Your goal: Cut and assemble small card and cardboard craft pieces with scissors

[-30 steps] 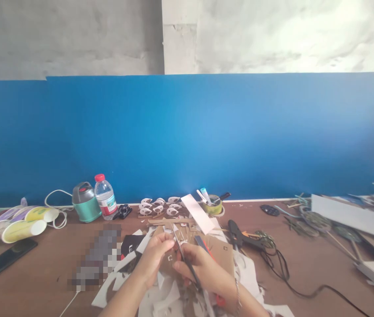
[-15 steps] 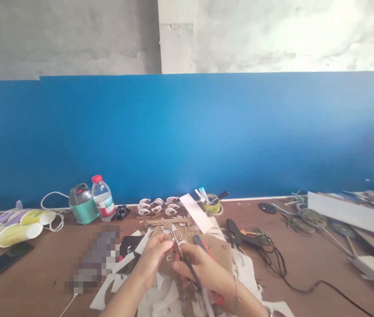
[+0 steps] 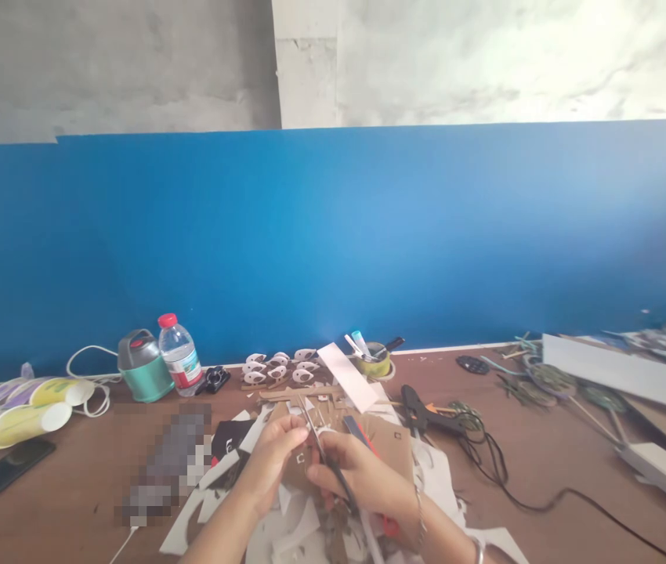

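Observation:
Dark-handled scissors [image 3: 333,468] are in my right hand [image 3: 355,470], its fingers wrapped round them and the blades pointing up and away. My left hand [image 3: 277,454] is closed in a pinch close to the blade tips; what it pinches is too small to make out. Beneath both hands lie white paper scraps [image 3: 294,526] and a piece of brown cardboard [image 3: 389,446]. A white paper strip [image 3: 346,376] lies just beyond. Several small white bird-like cutouts [image 3: 303,376] stand in rows behind the hands.
At the left are a bottle [image 3: 182,356], a teal-and-grey container [image 3: 145,366], paper cups [image 3: 27,424] and a phone [image 3: 4,478]. A black glue gun [image 3: 427,413] with its cable, a tape roll holding pens [image 3: 374,364] and a white box [image 3: 665,474] are at the right.
The view has shifted slightly, so the objects at both sides sit a little further left. Both hands keep nearly the same pose around the scissors.

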Available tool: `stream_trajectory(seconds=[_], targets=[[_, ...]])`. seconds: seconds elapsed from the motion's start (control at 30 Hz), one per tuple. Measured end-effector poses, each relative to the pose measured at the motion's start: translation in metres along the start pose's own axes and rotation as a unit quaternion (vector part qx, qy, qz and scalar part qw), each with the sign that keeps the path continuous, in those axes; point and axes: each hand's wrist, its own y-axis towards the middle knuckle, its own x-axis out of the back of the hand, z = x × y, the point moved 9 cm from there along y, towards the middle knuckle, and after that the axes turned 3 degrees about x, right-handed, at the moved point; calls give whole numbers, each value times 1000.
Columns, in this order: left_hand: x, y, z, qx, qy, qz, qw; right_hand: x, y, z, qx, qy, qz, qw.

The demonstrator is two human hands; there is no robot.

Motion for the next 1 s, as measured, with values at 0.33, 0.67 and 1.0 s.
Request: stream_trajectory(seconds=[0.33, 0.67, 1.0], targets=[[3, 1, -1, -5, 11, -17, 1000, 3, 2, -5, 14, -35, -16, 999], [3, 2, 1, 1, 16, -1, 1000, 4, -1, 2, 2, -53, -15, 998], [8, 1, 1, 4, -27, -44, 999, 8, 3, -7, -13, -43, -27, 999]])
